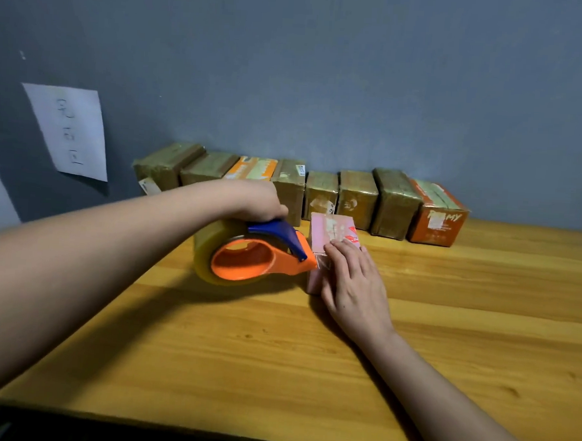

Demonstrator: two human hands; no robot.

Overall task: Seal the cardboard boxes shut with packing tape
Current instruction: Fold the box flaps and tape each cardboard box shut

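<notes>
Gripping the tape dispenser (257, 252), left hand (260, 201) meets pink box (319, 242) under flat right hand (354, 282)

We seem to be at a small packing station in a plain room: a wooden table (274, 355) against a bare grey-blue wall (326, 69), a row of taped boxes (318, 191) along it, a handwritten paper sheet (68, 131) stuck up.

wall (326, 69): matte blue-grey, a few small pale specks | paper sheet (68, 131): white, handwritten marks, stuck to the wall at left | table (274, 355): yellow-orange wood planks, visible knots, glossy | light: dim, soft shadows on the tabletop
</notes>
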